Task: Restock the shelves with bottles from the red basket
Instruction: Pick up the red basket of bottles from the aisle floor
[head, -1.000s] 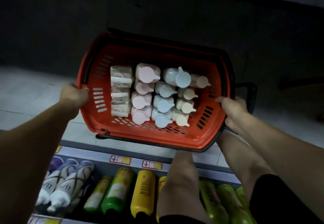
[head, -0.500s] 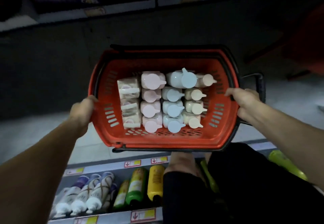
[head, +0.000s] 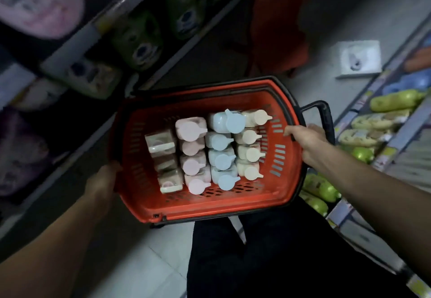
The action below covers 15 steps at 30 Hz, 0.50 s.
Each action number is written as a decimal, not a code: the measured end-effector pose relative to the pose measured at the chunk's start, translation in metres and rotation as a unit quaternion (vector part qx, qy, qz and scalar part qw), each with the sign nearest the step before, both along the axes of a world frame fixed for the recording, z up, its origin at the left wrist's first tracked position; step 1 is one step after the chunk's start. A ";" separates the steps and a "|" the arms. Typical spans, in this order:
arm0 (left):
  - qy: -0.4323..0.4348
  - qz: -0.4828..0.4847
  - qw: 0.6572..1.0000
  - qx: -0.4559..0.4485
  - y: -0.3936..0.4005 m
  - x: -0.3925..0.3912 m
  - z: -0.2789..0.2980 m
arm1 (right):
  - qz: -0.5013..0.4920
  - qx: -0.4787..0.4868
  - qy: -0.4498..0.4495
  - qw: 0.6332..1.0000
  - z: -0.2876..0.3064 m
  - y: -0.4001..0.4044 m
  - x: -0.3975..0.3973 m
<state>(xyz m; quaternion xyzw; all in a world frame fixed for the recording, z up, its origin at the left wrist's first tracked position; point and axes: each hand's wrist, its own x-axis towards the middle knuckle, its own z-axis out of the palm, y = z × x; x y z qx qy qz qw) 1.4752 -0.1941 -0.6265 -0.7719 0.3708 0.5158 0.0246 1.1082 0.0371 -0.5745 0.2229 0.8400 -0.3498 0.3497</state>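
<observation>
Basket: red basket (head: 286, 181), slotted walls, black rim, held level in the aisle.
Bottles: bottles (head: 219, 155) upright inside, four rows, clear, pink, blue, cream caps.

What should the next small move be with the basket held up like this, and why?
Probably lower the red basket to the floor. Both the left hand and the right hand grip its rim, so neither is free to lift a bottle, and every bottle still stands in its row inside.

Red basket (head: 210, 206), pink, blue, cream bottle caps (head: 224, 162), green bottles (head: 394, 101)
</observation>
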 end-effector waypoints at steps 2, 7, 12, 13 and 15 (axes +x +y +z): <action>0.029 -0.056 0.998 -0.013 -0.025 -0.040 0.022 | -0.048 -0.009 0.002 0.999 0.016 0.011 -0.004; 0.050 -0.227 0.973 -0.008 -0.094 -0.146 0.050 | -0.215 -0.031 -0.027 0.976 0.016 0.062 -0.013; 0.068 -0.329 0.942 0.021 -0.113 -0.285 0.076 | -0.342 -0.026 -0.077 0.936 0.062 0.069 -0.022; 0.061 -0.353 0.933 0.024 -0.111 -0.311 0.081 | -0.363 -0.031 -0.079 0.928 0.062 0.077 -0.024; 0.058 -0.407 0.911 0.023 -0.106 -0.357 0.089 | -0.417 -0.046 -0.058 0.906 0.059 0.086 -0.033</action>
